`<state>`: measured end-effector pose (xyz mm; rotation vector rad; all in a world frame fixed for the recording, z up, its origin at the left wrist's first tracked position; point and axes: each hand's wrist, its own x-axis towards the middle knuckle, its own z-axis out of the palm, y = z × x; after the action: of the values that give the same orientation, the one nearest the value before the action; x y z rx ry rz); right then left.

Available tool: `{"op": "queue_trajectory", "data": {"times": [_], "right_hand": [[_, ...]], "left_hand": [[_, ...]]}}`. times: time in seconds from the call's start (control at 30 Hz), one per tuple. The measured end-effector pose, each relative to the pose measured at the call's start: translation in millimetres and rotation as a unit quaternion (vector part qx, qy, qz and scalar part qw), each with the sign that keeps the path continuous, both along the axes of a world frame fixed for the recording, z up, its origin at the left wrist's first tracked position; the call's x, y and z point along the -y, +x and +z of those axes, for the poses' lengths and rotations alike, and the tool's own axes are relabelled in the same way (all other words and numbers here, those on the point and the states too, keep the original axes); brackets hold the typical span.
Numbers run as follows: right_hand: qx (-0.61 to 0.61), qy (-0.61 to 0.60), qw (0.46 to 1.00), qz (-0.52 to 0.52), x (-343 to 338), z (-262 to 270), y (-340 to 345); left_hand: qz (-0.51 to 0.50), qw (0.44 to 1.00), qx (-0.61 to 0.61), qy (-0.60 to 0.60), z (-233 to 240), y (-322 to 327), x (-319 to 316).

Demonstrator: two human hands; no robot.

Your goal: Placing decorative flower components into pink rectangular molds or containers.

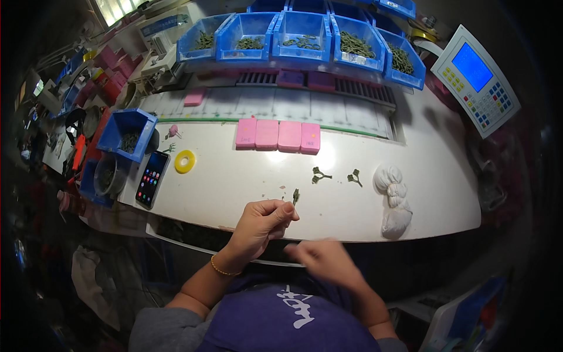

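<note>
My left hand [265,222], above the front edge of the white table [211,189], pinches a small green branched piece [296,196] between thumb and fingertips. To its right and nearer my body, my right hand [323,259] is blurred, its fingers curled; whether anything is in them cannot be told. Two more green forked pieces lie on the tabletop beyond the hands, one [321,175] at the middle and one [354,177] to the right. Four pink blocks [278,135] stand in a row behind them.
Blue bins [302,54] with green pieces line the back. At left are a phone [152,179], a yellow tape roll [184,162], a blue bin [145,127] and a clear tub [110,178]. A knotted white cloth bundle [393,200] lies right, below a keypad panel with a screen [477,81].
</note>
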<state>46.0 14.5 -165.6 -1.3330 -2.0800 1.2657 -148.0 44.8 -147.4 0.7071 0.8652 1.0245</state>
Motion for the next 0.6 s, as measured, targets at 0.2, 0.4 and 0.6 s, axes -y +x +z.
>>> {"op": "queue_trajectory", "data": {"times": [0.2,0.4,0.6], "right_hand": [[-0.216,0.047,0.964,-0.151,-36,39,4],[-0.318,-0.082,0.930,-0.165,-32,18,-3],[-0.353,-0.038,0.915,-0.189,-14,3,-19]], "left_hand": [[-0.064,0.998,-0.013,0.015,3,-3,5],[0.005,0.983,-0.157,0.092,6,8,9],[0.075,0.976,-0.118,0.165,-6,19,12]]}}
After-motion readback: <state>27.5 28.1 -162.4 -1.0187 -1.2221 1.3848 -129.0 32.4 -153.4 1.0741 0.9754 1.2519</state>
